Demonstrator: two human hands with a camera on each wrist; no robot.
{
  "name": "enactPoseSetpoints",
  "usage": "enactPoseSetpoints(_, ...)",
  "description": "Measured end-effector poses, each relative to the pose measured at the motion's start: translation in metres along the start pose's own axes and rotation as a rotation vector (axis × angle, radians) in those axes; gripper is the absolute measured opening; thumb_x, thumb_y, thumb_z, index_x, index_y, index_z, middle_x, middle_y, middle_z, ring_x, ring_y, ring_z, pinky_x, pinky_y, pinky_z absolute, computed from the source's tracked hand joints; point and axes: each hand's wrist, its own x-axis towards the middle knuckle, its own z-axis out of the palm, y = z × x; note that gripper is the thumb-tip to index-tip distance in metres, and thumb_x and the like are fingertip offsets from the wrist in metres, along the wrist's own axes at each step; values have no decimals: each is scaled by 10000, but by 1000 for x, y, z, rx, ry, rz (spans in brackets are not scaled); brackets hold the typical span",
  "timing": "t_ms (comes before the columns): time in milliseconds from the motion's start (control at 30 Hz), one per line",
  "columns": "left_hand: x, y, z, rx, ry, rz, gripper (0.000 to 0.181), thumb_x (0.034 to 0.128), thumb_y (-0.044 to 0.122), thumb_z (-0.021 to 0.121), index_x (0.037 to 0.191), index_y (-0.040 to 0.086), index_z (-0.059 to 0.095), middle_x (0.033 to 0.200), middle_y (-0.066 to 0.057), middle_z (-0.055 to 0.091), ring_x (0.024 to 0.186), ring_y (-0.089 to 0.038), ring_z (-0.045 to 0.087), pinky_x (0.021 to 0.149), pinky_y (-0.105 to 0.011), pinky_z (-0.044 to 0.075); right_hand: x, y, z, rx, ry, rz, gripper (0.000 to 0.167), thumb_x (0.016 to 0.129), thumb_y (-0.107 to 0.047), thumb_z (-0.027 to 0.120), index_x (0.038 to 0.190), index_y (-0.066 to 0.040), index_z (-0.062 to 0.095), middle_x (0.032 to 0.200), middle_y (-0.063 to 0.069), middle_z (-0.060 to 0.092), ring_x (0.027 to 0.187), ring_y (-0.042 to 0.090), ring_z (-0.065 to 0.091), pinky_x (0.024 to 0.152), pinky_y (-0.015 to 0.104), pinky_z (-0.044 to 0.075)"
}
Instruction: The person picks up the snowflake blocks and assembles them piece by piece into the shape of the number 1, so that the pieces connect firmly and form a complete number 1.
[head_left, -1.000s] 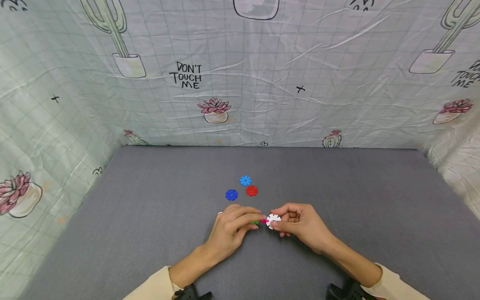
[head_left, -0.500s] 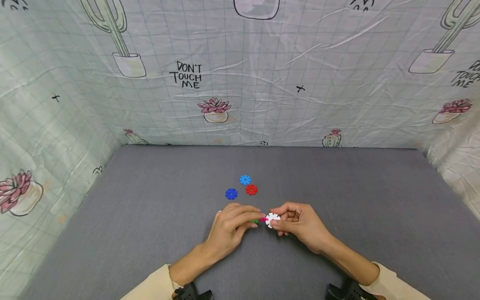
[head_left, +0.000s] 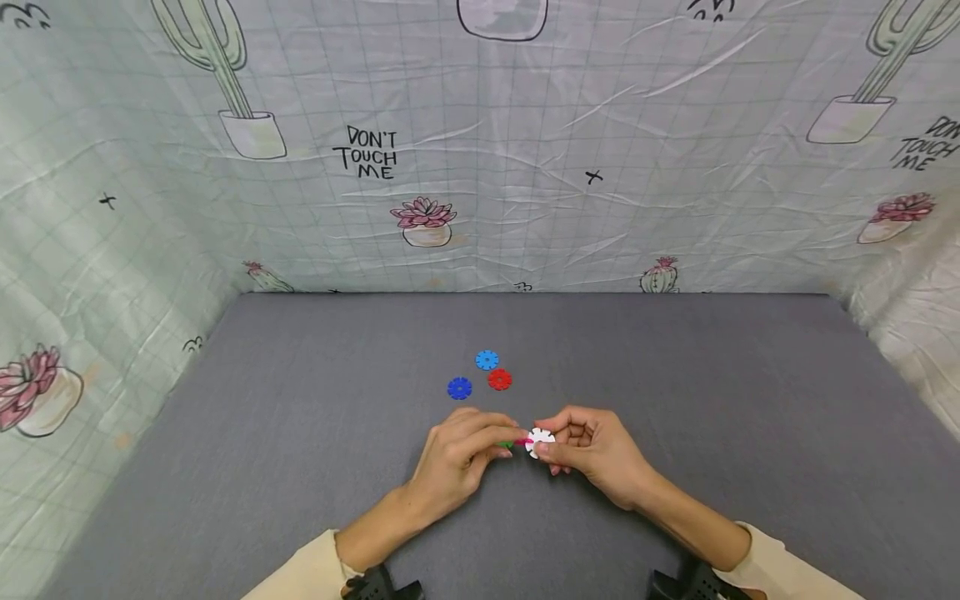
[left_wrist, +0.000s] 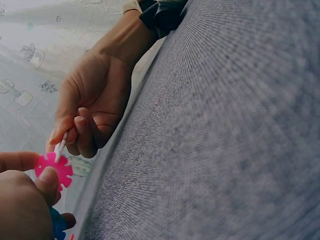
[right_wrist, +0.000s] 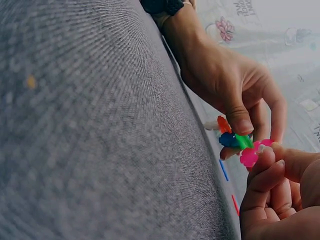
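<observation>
My left hand (head_left: 457,454) pinches a joined chain of small notched plastic discs. In the right wrist view the chain shows a pink disc (right_wrist: 248,157), a green disc (right_wrist: 244,142), a blue disc (right_wrist: 228,140) and an orange disc (right_wrist: 223,124). Between the thumb and fingers of my right hand (head_left: 596,454) is a white notched disc (head_left: 538,442). Its edge meets the pink disc's edge, at an angle to it in the left wrist view. How deep the slots sit in each other is hidden by the fingertips.
Beyond the hands, a light blue disc (head_left: 487,360), a red disc (head_left: 500,379) and a dark blue disc (head_left: 460,388) lie flat on the grey tabletop (head_left: 675,375). A cactus-print cloth (head_left: 525,225) hangs behind and at both sides.
The head view has shifted slightly. Both hands hold the same discs and keep nearly the same places relative to each other.
</observation>
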Motion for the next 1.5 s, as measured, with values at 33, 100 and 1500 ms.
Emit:
enactPoseSetpoints(33,0,0,0,2,-4,1,336,718,45,779,1033,152,724,995,-5,690,855,-129,625,749,-251,494,0,0,0,-3,-5,-5,302,840,-28,721,1071,130,608,760,127,641,618,147,616,566,277,524)
enactPoseSetpoints(100,0,0,-1,7,-8,-2,330,723,49,777,1031,156,723,995,0,687,856,-130,623,747,-252,494,0,0,1,-8,-9,-10,298,843,-32,719,1072,124,609,761,135,638,620,149,615,568,284,526)
enactPoseSetpoints(1500,2,4,0,-45,20,-65,375,711,138,845,1026,103,646,1039,4,653,956,-120,597,853,-261,424,7,-14,12,-91,26,92,430,875,-133,708,1241,34,555,904,163,667,699,179,585,624,268,495)
